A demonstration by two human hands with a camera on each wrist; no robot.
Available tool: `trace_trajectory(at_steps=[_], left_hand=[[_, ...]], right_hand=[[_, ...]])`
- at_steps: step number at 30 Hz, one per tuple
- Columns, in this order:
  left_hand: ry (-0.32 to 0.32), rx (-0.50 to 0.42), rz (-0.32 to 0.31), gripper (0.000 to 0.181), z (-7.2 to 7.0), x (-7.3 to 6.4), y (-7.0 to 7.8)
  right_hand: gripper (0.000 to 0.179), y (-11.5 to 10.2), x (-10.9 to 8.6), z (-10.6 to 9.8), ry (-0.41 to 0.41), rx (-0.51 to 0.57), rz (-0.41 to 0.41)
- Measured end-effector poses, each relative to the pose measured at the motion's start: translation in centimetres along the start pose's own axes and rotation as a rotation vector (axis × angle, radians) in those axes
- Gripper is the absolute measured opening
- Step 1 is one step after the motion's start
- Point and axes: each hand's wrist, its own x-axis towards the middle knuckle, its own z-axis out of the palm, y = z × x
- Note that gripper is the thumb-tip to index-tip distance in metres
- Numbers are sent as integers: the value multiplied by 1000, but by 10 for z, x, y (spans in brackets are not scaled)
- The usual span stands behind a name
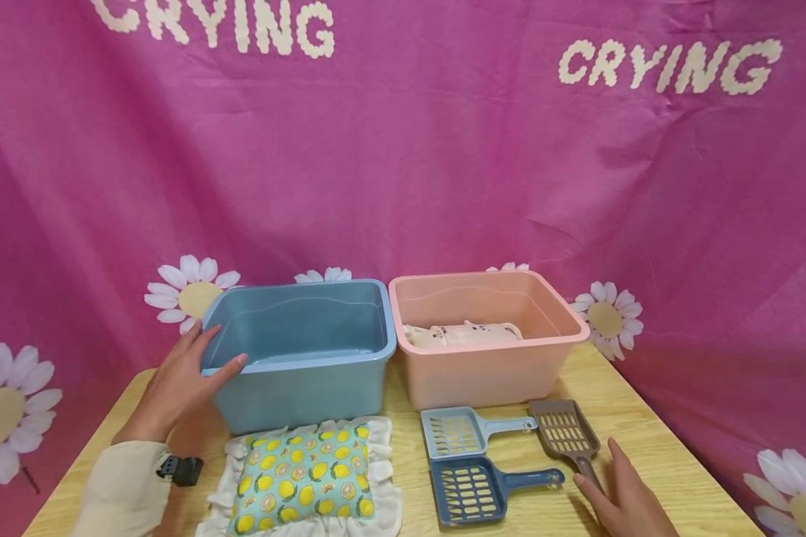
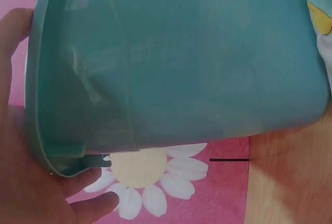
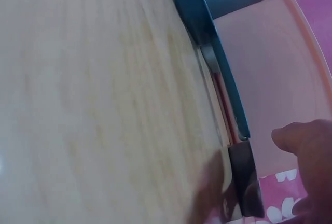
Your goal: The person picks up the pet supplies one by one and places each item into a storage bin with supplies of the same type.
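"Where do you have the left hand (image 1: 183, 379)?"

"I have it on the left end of the blue tub (image 1: 302, 395), fingers spread along the rim, thumb toward the front. That grip is loose, touching rather than clasping."

"And the right hand (image 1: 628, 501)?"

"I've got it at the handle of the brown scoop (image 1: 566, 430), thumb and forefinger apart. Nothing is clasped in that grip; whether the thumb touches the handle, I can't tell."

"Where does that scoop lie?"

"On the worktop (image 1: 645, 447), its pan nearest the pink tub (image 1: 490, 373). To its left I see the light-blue scoop (image 1: 457, 432), handle end just beside that pan, with the navy scoop (image 1: 473, 488) in front."

"Anything else on your feed?"

"A lemon-print cushion (image 1: 309, 477) with a white frill, in front of the blue tub. I also see a pale patterned bundle (image 1: 470, 334) inside the pink tub, and a magenta curtain (image 1: 410, 164) with daisies behind."
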Motion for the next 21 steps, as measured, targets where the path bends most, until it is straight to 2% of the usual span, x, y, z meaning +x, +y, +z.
trace_trajectory(at_steps=[4, 8, 15, 21], left_hand=[[-11, 2, -16, 94, 3, 0, 0], [-7, -6, -23, 94, 4, 0, -2], [-18, 0, -46, 94, 6, -1, -4], [-23, 9, -62, 94, 5, -3, -2]], right_hand=[[115, 3, 0, 1, -20, -3, 39], [112, 5, -1, 4, -10, -12, 9], [105, 8, 1, 9, -6, -26, 20], [96, 11, 4, 12, 13, -75, -9]])
